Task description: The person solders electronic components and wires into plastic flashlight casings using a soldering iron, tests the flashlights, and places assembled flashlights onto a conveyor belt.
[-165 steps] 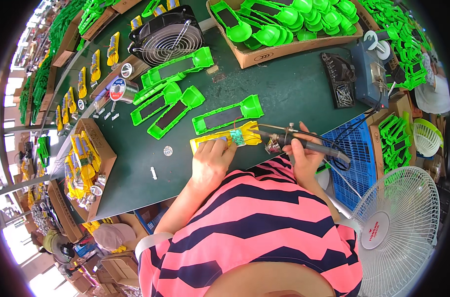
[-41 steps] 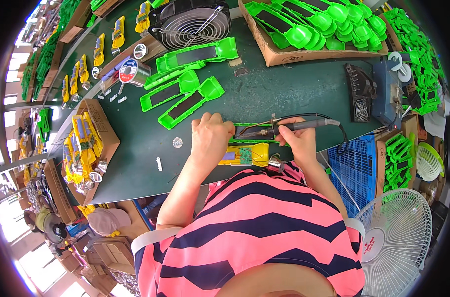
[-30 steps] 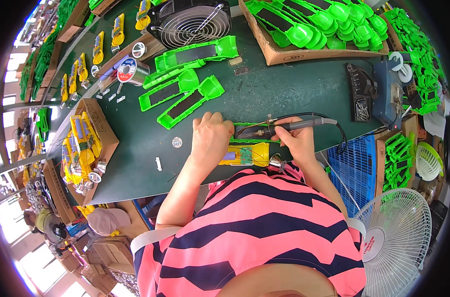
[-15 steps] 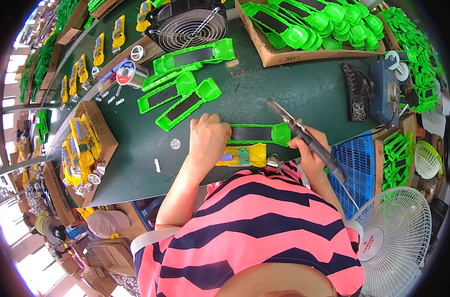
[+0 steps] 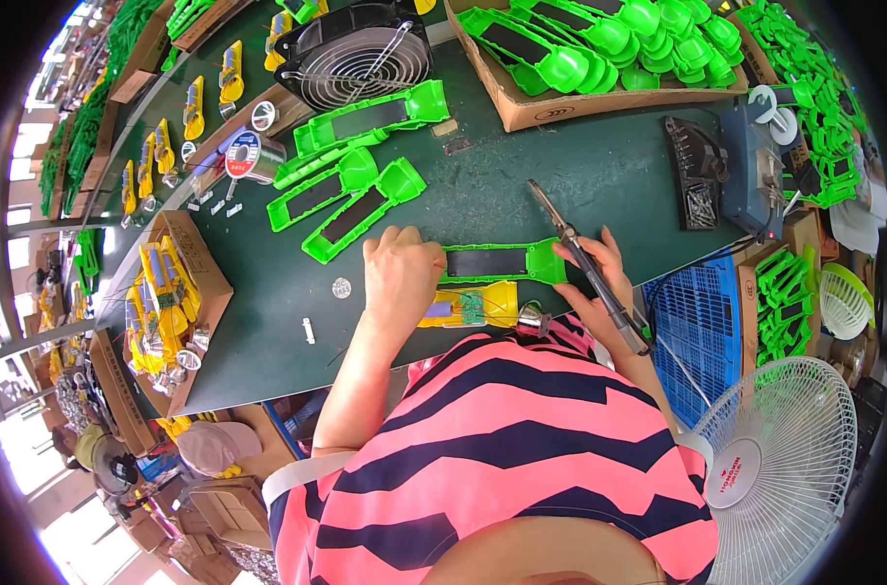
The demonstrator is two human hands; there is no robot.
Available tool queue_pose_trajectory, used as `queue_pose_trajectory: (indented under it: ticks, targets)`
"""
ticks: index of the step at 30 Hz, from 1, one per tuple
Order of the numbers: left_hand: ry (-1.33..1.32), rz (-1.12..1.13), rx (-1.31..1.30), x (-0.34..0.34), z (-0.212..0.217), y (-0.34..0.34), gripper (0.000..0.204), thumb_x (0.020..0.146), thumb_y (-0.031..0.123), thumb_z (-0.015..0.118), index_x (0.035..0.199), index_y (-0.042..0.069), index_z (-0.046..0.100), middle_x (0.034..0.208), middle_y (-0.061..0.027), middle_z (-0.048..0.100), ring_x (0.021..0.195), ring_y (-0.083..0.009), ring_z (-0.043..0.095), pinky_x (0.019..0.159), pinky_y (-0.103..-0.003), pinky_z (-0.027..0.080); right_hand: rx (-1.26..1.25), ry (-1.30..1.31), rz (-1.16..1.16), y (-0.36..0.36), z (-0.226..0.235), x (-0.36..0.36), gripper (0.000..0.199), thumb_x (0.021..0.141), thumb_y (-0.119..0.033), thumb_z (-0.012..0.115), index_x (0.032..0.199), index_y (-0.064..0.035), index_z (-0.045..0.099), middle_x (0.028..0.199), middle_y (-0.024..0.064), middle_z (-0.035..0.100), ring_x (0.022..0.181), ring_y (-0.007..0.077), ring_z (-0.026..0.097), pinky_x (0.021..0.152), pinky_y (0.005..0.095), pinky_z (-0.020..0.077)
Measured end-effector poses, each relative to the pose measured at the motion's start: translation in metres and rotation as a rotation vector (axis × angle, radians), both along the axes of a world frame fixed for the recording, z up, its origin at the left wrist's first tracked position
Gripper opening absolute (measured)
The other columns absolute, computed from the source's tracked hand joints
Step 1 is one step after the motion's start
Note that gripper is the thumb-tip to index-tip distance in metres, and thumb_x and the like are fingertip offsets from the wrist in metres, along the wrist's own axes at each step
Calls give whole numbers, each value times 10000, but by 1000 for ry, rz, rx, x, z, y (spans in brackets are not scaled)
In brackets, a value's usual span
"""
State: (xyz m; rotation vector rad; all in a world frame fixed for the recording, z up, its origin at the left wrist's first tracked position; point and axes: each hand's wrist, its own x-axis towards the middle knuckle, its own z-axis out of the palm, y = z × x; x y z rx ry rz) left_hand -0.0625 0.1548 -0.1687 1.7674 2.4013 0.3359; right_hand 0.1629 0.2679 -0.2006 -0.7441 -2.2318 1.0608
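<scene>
My left hand (image 5: pixel 403 278) is closed at the left end of a green plastic housing (image 5: pixel 543 259) with a dark panel along its middle. Its fingertips are partly hidden. My right hand (image 5: pixel 611 292) holds a soldering iron (image 5: pixel 592 273) at a slant, its tip pointing up and left above the table. The right thumb and fingers lie close to the housing's rounded right end. Just below, nearer my body, lies a yellow housing (image 5: pixel 503 300) with a small green circuit board (image 5: pixel 471 308) and wires. A silver reflector cup (image 5: pixel 533 320) sits at its right end.
More green housings (image 5: pixel 358 210) lie beyond my left hand. A solder spool (image 5: pixel 253 158) and a metal-grilled fan (image 5: pixel 361 68) stand farther back. Cardboard boxes hold green housings (image 5: pixel 560 68) and yellow assemblies (image 5: pixel 161 302). The soldering station (image 5: pixel 751 175) is at right.
The soldering iron has tilted steeper in my right hand, and its fingers have spread more around it. The view has shifted slightly; my left hand stays at the green housing's left end.
</scene>
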Motion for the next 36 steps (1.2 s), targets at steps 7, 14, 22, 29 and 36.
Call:
queue_pose_trajectory:
  ticks: [7,14,22,29,36]
  targets:
    - [-214,-275,298,15,43,-4,194,597,75,602,778,123,653,742,-43,488,768,-226,488,678,-350,379,-8,-31,9,3,1,-5,500,679,-97,680,1097,-64,408,1014,41,619,999,225,547,1031,464,186]
    - [-141,-444,148,44,5,-4,147,632,129,554,743,61,624,873,-66,513,873,-222,474,745,-331,394,-10,24,-73,-1,-7,6,487,664,-55,682,1111,-49,487,1086,70,570,1106,231,468,1026,426,225]
    - [-349,-30,489,45,-18,1,57,651,24,593,701,51,596,663,-86,541,632,-269,536,590,-359,432,-44,-76,67,9,-10,-27,514,636,-83,713,1101,-64,496,1079,102,553,1065,296,493,972,384,325]
    - [-264,81,238,29,-13,5,68,681,27,572,719,58,618,693,-95,566,604,-260,567,543,-339,447,68,2,176,21,16,-26,393,641,-95,712,985,-28,536,844,98,619,848,227,596,944,419,357]
    - [-337,80,168,26,-11,9,65,689,51,577,729,66,626,703,-91,581,594,-230,592,537,-316,460,-379,278,56,35,17,-15,127,742,-68,618,842,-1,580,576,14,597,641,84,582,967,394,315]
